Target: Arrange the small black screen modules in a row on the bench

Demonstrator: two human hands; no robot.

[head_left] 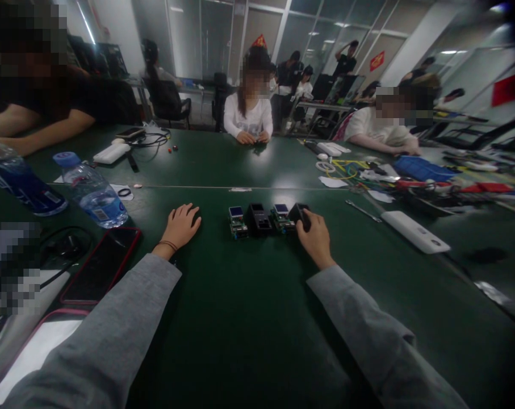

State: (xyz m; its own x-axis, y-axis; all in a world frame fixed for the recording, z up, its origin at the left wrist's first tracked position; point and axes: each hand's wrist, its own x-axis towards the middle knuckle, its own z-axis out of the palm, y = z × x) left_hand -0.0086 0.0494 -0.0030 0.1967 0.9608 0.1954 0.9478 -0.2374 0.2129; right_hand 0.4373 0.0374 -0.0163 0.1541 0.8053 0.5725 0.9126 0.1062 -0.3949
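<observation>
My right hand is closed around a small black plastic case at the right end of a short row on the green table. Directly left of it stands a green circuit board with a small screen. A second black case comes after that, and another circuit board with a screen ends the row on the left. My left hand lies flat on the table, fingers spread, apart from the row and holding nothing.
At left are a water bottle, a darker bottle and a red-edged phone. To the right lie a wrench, a white power bank and a blue tray among cables. People sit across the table.
</observation>
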